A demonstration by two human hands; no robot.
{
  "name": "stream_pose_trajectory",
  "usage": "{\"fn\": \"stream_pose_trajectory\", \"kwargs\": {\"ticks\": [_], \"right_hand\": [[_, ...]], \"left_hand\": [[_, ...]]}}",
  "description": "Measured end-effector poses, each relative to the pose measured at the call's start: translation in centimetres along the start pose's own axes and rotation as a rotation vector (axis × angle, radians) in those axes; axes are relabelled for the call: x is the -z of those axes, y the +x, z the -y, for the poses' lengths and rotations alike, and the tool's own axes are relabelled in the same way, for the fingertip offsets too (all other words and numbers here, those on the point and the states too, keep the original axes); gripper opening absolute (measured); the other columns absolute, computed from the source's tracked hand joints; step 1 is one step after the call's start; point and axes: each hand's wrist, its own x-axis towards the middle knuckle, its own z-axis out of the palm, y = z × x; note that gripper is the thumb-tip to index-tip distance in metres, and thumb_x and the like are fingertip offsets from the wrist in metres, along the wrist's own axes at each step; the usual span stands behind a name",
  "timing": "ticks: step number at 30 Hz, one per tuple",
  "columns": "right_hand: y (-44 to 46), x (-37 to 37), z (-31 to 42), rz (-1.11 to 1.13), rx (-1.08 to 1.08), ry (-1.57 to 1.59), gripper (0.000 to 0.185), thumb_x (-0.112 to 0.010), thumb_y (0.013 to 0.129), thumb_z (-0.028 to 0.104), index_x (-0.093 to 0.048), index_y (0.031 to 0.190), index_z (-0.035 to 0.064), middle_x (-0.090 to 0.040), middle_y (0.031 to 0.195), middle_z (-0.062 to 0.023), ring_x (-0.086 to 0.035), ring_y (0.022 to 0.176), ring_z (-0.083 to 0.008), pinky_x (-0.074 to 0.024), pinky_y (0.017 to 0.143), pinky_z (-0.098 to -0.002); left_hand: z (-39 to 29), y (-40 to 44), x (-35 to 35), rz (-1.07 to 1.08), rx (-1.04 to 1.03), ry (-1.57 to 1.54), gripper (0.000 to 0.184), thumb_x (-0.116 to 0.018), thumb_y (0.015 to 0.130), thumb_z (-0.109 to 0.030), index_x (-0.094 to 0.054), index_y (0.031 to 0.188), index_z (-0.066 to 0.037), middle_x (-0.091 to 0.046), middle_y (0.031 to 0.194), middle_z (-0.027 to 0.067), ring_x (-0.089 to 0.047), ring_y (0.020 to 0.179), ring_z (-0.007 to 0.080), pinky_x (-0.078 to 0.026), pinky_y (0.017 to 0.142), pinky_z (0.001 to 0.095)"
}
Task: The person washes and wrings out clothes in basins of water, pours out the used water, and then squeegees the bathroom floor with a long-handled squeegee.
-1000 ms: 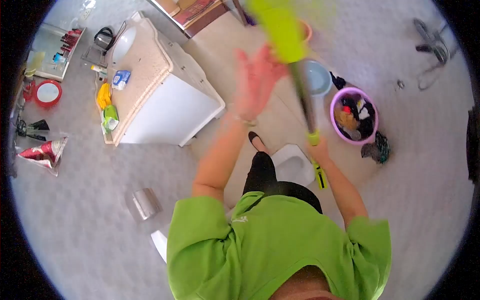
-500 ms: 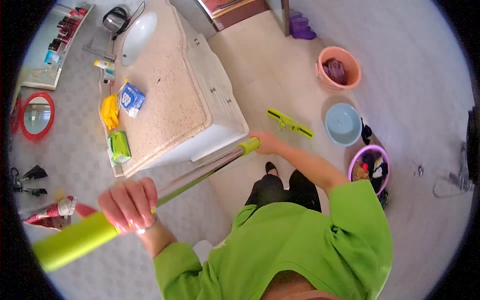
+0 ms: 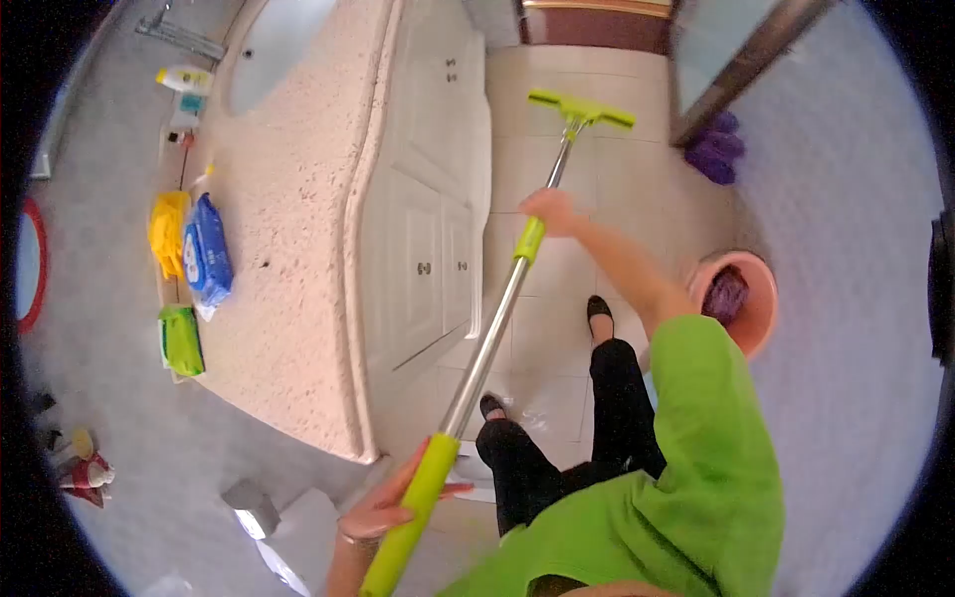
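Observation:
A mop with a silver pole [image 3: 487, 343] and a narrow lime-green head [image 3: 582, 109] slants across the view, its head over the floor at the far end. My right hand [image 3: 552, 211] is closed round the pole just above a green collar [image 3: 529, 241]. Lower down, my left hand [image 3: 390, 505] grips the thick green handle [image 3: 423, 493], its fingers passing partly behind it. The handle's lower end runs out of view.
At left is a speckled counter [image 3: 298, 259] over white cabinets [image 3: 428, 219], holding a blue wipes pack [image 3: 207, 254], yellow gloves [image 3: 169, 234] and a green pack [image 3: 181, 340]. Right are a peach bucket [image 3: 761, 308] with dark cloth and purple slippers [image 3: 716, 149] beside a door [image 3: 741, 70].
The view has turned and moved forward. The mop has swung from lying across to pointing ahead, its head farther off. My left hand is lower; the blue basin is almost wholly hidden.

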Motion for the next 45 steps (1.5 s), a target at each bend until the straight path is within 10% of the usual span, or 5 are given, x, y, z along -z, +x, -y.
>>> {"fn": "stream_pose_trajectory", "kwargs": {"ticks": [5,15,27,35,45], "right_hand": [[4.4,-2.6,-10.5,0.112,0.077,-0.085,0.026,-0.061,0.058,0.011,-0.049,0.080,0.0112,-0.051,0.080,-0.0088,-0.050,0.083,-0.0278,-0.0441,0.067,-0.0384],[0.0,-7.5,-10.3,0.265,0.220,-0.113,0.028,-0.066,0.052,0.010,-0.049,0.074,0.0105,-0.053,0.075,-0.0089,-0.052,0.078,-0.0284,-0.0427,0.072,-0.0373],[-27.9,-14.2,30.9,0.731,0.339,0.172,0.011,-0.061,0.054,0.011,-0.053,0.061,0.0122,-0.053,0.065,-0.0060,-0.053,0.072,-0.0262,-0.0402,0.070,-0.0369],[-40.0,-16.7,56.5,0.860,0.433,0.369,0.010,-0.061,0.057,0.012,-0.052,0.062,0.0141,-0.055,0.062,-0.0046,-0.056,0.067,-0.0254,-0.0401,0.058,-0.0424],[-41.1,-15.7,63.4,0.900,0.431,0.609,0.006,-0.057,0.064,0.017,-0.051,0.063,0.0146,-0.053,0.060,-0.0056,-0.054,0.064,-0.0270,-0.0386,0.061,-0.0407]], "left_hand": [[1.2,9.6,2.0,-0.089,0.366,-0.012,0.065,-0.037,0.083,-0.008,0.004,0.132,-0.013,-0.036,0.117,0.0162,-0.052,0.093,0.0231,-0.045,0.074,0.0330],[13.4,12.2,-0.6,-0.382,0.455,0.106,0.063,-0.054,0.077,-0.009,-0.016,0.127,-0.008,-0.047,0.079,0.0056,-0.049,0.057,0.0110,-0.044,0.049,0.0249],[37.2,-27.8,-15.2,-0.703,0.784,0.636,0.042,-0.068,0.064,-0.025,-0.046,0.095,-0.006,-0.055,0.064,0.0044,-0.053,0.049,0.0116,-0.044,0.047,0.0262],[40.4,-51.6,-21.5,-0.954,1.233,0.134,0.039,-0.072,0.055,-0.014,-0.055,0.088,-0.003,-0.057,0.064,0.0095,-0.053,0.055,0.0210,-0.045,0.053,0.0327],[38.6,-60.8,-25.3,-0.977,1.151,0.715,0.026,-0.067,0.060,-0.013,-0.053,0.078,-0.003,-0.050,0.061,0.0069,-0.045,0.056,0.0180,-0.039,0.051,0.0336]]}}
